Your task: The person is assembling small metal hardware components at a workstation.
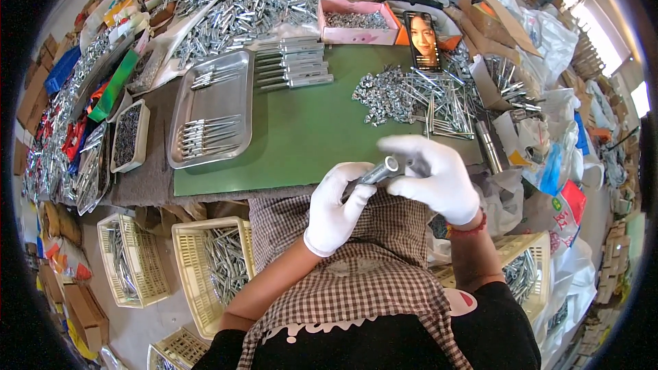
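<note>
My left hand (pixel 336 209), in a white glove, is closed round a short, shiny metal tube (pixel 379 170). The tube's open round end points up and to the right. Close beside that end is my right hand (pixel 435 181), also gloved in white. Its upper fingers are stretched out and blurred by motion, with the thumb apart below them. A small grey shape shows between them, too blurred to make out. Both hands are over the near edge of the green work mat (pixel 301 144).
A steel tray (pixel 212 106) holds rows of metal rods. Several assembled rod-and-sleeve pieces (pixel 298 65) lie beside it. Nuts (pixel 387 92) and long bolts (pixel 445 99) are heaped at right, below a propped phone (pixel 423 41). A pink box (pixel 356 22) holds small parts. Yellow crates (pixel 181 247) stand below.
</note>
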Action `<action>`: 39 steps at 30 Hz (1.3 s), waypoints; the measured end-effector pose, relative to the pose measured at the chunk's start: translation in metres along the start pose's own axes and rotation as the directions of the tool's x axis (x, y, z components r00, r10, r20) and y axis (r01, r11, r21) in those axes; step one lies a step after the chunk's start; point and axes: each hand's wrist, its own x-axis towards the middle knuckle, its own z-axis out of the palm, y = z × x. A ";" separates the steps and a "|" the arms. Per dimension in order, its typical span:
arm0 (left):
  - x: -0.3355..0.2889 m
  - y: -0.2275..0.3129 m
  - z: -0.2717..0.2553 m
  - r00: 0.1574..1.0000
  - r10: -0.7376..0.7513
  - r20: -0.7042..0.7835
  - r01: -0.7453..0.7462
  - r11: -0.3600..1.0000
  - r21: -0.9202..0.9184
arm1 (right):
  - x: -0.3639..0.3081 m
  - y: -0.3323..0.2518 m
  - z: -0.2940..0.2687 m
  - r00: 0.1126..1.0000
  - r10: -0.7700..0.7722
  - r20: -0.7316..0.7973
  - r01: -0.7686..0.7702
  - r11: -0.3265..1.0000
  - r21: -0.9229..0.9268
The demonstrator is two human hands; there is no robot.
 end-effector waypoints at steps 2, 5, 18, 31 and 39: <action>0.001 0.000 0.000 1.000 0.016 0.006 -0.016 0.999 -0.030 | 0.001 0.009 0.005 0.984 -0.180 0.004 0.172 0.928 -0.330; 0.000 -0.007 -0.004 0.999 0.020 0.038 -0.016 0.993 -0.120 | -0.005 -0.009 0.003 0.932 -0.363 -0.018 0.313 0.824 -0.472; 0.044 0.028 -0.041 0.958 0.148 0.245 -0.247 0.860 0.447 | 0.002 0.024 -0.006 0.955 -0.221 -0.196 0.192 0.969 -0.156; 0.079 0.032 -0.035 0.838 0.009 0.545 -0.451 0.572 0.685 | 0.013 0.063 0.004 0.966 0.204 -0.158 -0.172 0.965 0.197; 0.084 0.041 -0.020 0.815 -0.062 0.576 -0.492 0.453 0.744 | 0.010 0.065 -0.005 0.966 0.219 -0.141 -0.188 0.961 0.205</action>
